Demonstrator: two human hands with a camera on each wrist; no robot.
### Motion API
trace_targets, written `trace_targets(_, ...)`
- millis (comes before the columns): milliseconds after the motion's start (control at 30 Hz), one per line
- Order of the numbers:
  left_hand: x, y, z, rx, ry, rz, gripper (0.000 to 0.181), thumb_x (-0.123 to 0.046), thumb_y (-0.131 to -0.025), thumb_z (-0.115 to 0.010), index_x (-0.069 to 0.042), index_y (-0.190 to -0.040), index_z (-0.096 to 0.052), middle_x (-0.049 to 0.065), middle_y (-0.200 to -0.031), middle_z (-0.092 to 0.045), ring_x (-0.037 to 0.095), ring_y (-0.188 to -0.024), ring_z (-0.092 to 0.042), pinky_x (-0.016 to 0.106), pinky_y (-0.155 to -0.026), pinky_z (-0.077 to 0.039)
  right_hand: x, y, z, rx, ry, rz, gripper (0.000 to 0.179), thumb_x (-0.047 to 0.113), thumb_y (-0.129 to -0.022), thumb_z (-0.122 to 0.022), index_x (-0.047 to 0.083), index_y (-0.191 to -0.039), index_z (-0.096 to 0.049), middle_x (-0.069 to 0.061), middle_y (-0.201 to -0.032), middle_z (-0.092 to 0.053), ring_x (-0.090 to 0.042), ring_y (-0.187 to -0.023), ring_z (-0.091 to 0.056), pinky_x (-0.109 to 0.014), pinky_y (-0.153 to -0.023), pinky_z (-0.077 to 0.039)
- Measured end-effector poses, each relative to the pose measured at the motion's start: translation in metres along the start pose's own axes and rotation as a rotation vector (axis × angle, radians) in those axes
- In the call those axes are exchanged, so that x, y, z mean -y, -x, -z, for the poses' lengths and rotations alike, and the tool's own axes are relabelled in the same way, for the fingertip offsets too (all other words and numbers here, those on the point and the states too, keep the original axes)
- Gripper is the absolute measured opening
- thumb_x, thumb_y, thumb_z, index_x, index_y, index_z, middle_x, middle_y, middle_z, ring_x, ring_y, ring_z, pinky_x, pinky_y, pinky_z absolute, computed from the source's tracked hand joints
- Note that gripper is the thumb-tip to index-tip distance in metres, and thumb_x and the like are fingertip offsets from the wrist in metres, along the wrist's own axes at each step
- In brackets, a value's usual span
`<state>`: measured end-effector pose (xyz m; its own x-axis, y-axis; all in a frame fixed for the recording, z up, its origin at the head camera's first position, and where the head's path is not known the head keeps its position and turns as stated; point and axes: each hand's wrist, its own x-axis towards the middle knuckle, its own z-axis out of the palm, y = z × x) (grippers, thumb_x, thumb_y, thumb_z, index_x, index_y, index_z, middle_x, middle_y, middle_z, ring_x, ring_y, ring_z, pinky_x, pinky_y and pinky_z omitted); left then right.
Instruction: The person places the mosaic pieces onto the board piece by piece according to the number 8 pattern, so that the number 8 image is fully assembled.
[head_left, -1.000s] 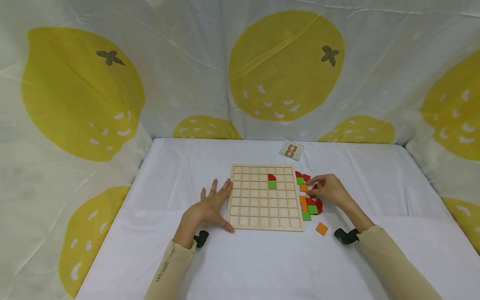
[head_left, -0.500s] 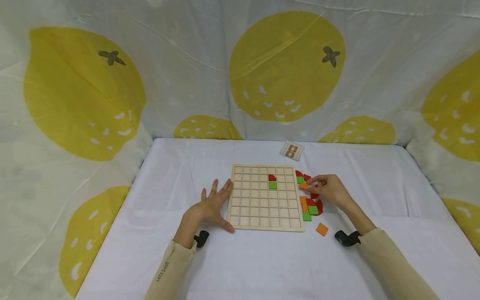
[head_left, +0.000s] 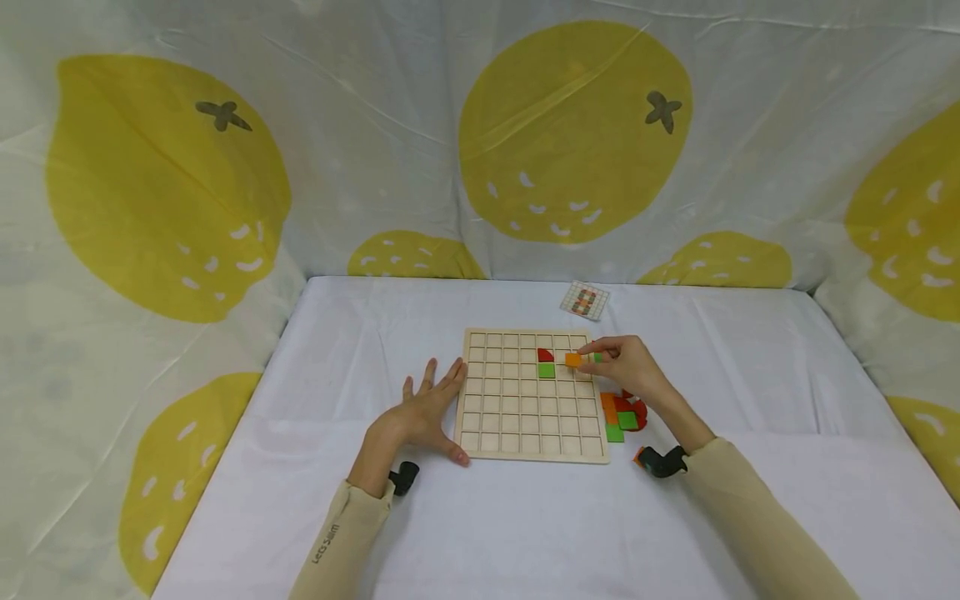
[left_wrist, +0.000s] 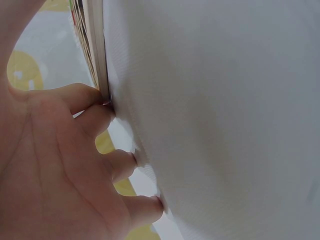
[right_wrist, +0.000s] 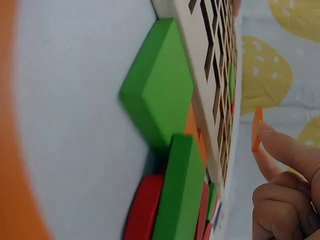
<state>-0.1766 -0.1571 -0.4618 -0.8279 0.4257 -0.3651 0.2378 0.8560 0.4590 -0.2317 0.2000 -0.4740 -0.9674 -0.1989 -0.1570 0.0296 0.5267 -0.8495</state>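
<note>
A square wooden grid board (head_left: 510, 404) lies on the white table. My left hand (head_left: 416, 414) has its fingers spread, with fingertips and thumb at the board's left edge; the left wrist view shows the fingertips down on the cloth by that edge. Between thumb and forefinger, my right hand (head_left: 626, 367) pinches an orange square tile (head_left: 572, 360) over the upper right of the grid. In the right wrist view this orange tile (right_wrist: 257, 129) stands clear above the board. A red quarter-circle tile (head_left: 545, 355) sits in a cell, directly above a green square tile (head_left: 547, 370).
Right of the board lies a pile with green tiles (head_left: 615, 433), orange tiles (head_left: 608, 408) and red tiles (head_left: 641, 414), partly overlapping. A small pattern card (head_left: 585, 301) lies behind the board. Lemon-print cloth (head_left: 420, 167) hangs behind the table.
My right hand has picked up the orange tile from beside the board and carried it left over the grid. The left hand has stayed in place.
</note>
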Motion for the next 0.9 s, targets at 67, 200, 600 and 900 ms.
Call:
trace_targets(67, 0.0, 0.0, 0.0, -0.001, 0.003, 0.001, 0.147, -0.044, -0.059, -0.099, -0.01, -0.167, -0.005, 0.005, -0.177, 0.003, 0.043, -0.16, 0.017, 0.073, -0.124, 0.006, 0.004, -0.005, -0.006, 0.016, -0.016, 0.008, 0.031, 0.021, -0.089, -0.083, 0.006, -0.116, -0.077, 0.004, -0.06, -0.028, -0.012, -0.052, -0.023, -0.025, -0.049, -0.021)
trace_targets(200, 0.0, 0.0, 0.0, 0.0, -0.001, 0.003, 0.147, -0.044, -0.059, -0.1, -0.009, -0.167, -0.006, 0.006, -0.177, 0.002, 0.044, -0.16, 0.017, 0.074, -0.124, 0.005, 0.01, -0.015, -0.02, 0.045, -0.047, 0.023, 0.03, 0.019, -0.088, -0.083, 0.006, -0.115, -0.078, 0.004, -0.059, -0.027, -0.013, -0.053, -0.023, -0.025, -0.05, -0.024)
trace_targets(600, 0.0, 0.001, 0.0, -0.004, -0.011, -0.001, 0.148, -0.045, -0.06, -0.1, -0.01, -0.167, -0.004, 0.007, -0.177, 0.002, 0.044, -0.16, 0.016, 0.075, -0.123, 0.005, 0.024, -0.031, -0.043, 0.066, -0.037, 0.022, 0.025, 0.018, -0.089, -0.083, 0.011, -0.112, -0.079, 0.005, -0.055, -0.031, -0.013, -0.052, -0.024, -0.025, -0.051, -0.022)
trace_targets(900, 0.0, 0.001, -0.001, 0.002, -0.017, 0.0, 0.147, -0.046, -0.061, -0.099, -0.01, -0.167, -0.004, 0.006, -0.177, 0.003, 0.044, -0.16, 0.016, 0.075, -0.123, 0.005, 0.03, -0.037, -0.048, 0.068, -0.014, -0.002, 0.024, 0.016, -0.088, -0.084, 0.008, -0.11, -0.08, 0.003, -0.055, -0.036, -0.014, -0.052, -0.029, -0.025, -0.051, -0.023)
